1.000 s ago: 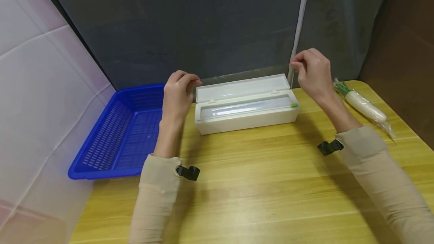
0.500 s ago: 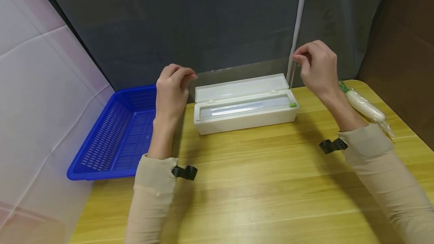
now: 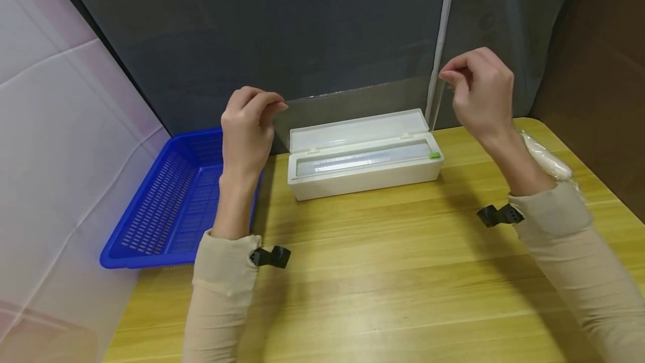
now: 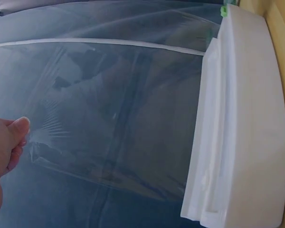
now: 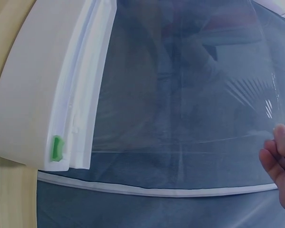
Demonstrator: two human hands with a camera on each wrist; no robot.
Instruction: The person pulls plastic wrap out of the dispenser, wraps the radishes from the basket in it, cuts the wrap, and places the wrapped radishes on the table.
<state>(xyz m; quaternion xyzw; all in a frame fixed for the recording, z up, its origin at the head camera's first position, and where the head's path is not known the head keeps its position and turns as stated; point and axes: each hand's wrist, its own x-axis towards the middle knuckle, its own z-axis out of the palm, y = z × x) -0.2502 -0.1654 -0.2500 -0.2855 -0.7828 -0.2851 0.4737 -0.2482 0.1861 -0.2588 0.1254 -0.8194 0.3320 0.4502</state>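
A sheet of clear plastic wrap (image 3: 358,101) stretches up from a white wrap dispenser box (image 3: 363,185) with its lid (image 3: 359,130) raised. My left hand (image 3: 247,130) pinches one upper corner between thumb and fingers. The other corner is pinched by my right hand (image 3: 482,94), held a little higher. In the left wrist view, creases fan out across the plastic wrap (image 4: 109,118) from the pinched corner. Similar creases show near my right hand (image 5: 280,161) in the right wrist view. A small green slider (image 3: 434,156) sits at the box's right end.
A blue plastic basket (image 3: 151,260) stands left of the box, partly behind my left arm. A wrapped white radish (image 3: 546,158) lies on the right, partly hidden by my right arm. A dark grey curtain (image 3: 252,27) hangs behind the wooden table (image 3: 373,273).
Both hands have risen and spread slightly apart, drawing more plastic wrap up from the box. The sheet's top edge is higher. My right arm now covers more of the radish.
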